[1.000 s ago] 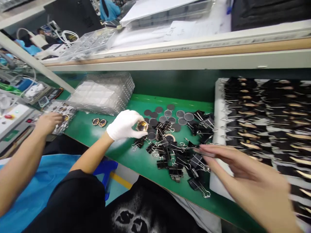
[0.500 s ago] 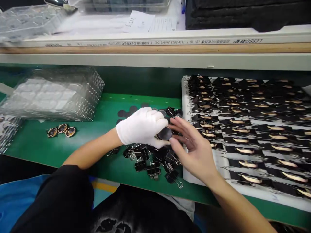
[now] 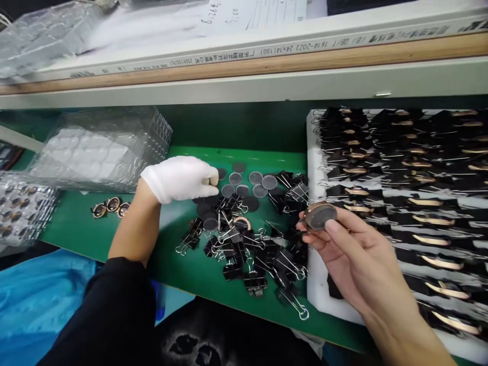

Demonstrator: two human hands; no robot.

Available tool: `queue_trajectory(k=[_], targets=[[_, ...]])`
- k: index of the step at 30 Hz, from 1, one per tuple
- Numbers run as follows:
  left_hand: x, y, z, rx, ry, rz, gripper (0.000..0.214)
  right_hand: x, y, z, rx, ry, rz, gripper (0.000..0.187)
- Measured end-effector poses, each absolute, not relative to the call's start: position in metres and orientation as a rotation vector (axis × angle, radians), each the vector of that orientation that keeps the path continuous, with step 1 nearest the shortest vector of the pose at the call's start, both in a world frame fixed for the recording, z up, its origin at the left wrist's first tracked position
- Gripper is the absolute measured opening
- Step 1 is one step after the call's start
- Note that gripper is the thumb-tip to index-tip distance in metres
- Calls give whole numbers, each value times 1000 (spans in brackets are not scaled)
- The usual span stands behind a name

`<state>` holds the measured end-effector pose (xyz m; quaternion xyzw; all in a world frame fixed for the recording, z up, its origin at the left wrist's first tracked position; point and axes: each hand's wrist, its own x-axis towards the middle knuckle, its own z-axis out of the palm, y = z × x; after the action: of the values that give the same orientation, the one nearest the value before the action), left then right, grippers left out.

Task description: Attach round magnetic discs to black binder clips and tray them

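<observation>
A person's two hands work over a green counter point(image 3: 186, 277), seen from above. The bare right hand point(image 3: 366, 259) grasps a round, copper-rimmed piece point(image 3: 321, 216) by its edge, its grip closed with the thumb at the front and the fingers behind; the piece's dark grey, flat face is turned toward the viewer. It is held in front of the left edge of a white foam block point(image 3: 315, 284), which carries close rows of black clips with curved, gold-coloured edges showing among them. The left hand point(image 3: 181, 179), in a white glove, reaches over the counter beside a scatter of thin, round grey discs point(image 3: 235, 179), thumb and fingertips near each other; whether its grip has anything in it cannot be told. Nearer the viewer, between the hands, lies a loose heap of black binder clips point(image 3: 232, 249) with silver wire handles, and a copper-coloured ring point(image 3: 242, 223) rests among them. To the left, three gold-rimmed round pieces point(image 3: 113, 204) sit in a small group in front of a stack of clear plastic trays point(image 3: 148, 147). A shelf point(image 3: 244, 91) runs across above the counter, with handwritten paper point(image 3: 236, 20) on it.
</observation>
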<state>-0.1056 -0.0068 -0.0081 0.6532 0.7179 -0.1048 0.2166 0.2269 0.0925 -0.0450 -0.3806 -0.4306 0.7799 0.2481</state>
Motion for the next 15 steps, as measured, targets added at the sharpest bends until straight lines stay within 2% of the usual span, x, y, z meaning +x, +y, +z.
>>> queue_trajectory(k=[1, 5, 8, 12, 15], targets=[[-106, -7, -11, 1801, 1927, -328, 23, 227, 94, -45, -1048, -1152, 2134, 16], [-93, -6, -14, 1887, 1861, -364, 39, 226, 98, -48, -1107, -1093, 2214, 20], [-77, -2, -16, 1913, 1846, -341, 35, 225, 98, -48, -1123, -1076, 2228, 21], [-51, 6, -27, 1989, 2021, -302, 67, 225, 97, -48, -1106, -1067, 2226, 20], [-37, 10, -38, 2130, 2066, -299, 61, 225, 96, -48, -1076, -1091, 2220, 18]])
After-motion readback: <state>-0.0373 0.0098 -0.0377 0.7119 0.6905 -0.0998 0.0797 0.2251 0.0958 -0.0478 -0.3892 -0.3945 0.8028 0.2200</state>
